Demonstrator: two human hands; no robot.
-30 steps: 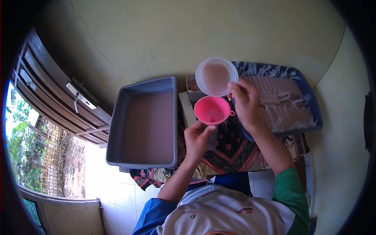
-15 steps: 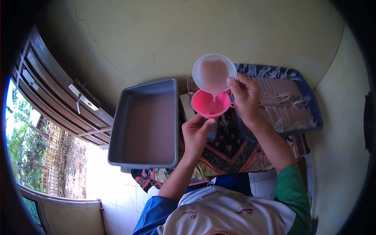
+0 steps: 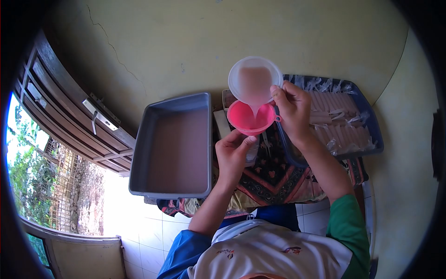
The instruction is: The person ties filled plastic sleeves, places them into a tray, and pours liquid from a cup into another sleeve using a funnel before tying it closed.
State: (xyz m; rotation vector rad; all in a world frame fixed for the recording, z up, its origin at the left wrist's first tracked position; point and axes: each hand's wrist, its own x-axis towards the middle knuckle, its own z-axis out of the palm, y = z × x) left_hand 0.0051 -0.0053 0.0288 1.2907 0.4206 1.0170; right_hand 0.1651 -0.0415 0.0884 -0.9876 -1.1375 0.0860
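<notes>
My left hand (image 3: 232, 153) is closed round the neck of a pink funnel (image 3: 238, 120), just below its cone. Clear plastic (image 3: 252, 156) shows under that hand. In my right hand (image 3: 294, 109) is a translucent plastic cup (image 3: 234, 80), gripped at its right side and tipped over the funnel. Pale brownish-pink liquid (image 3: 255, 79) runs from the cup's lip down into the funnel's cone. The funnel's small ring points toward my right wrist.
At left stands a grey tub (image 3: 209, 139) of the same liquid. A blue tray (image 3: 377, 135) on the right holds rows of filled, tied plastic tubes (image 3: 332, 103). Patterned cloth (image 3: 267, 186) covers the table. Further left is an open wooden door (image 3: 69, 102).
My right hand has lifted the cup slightly. The funnel has risen a little and tilted, and liquid still flows into it.
</notes>
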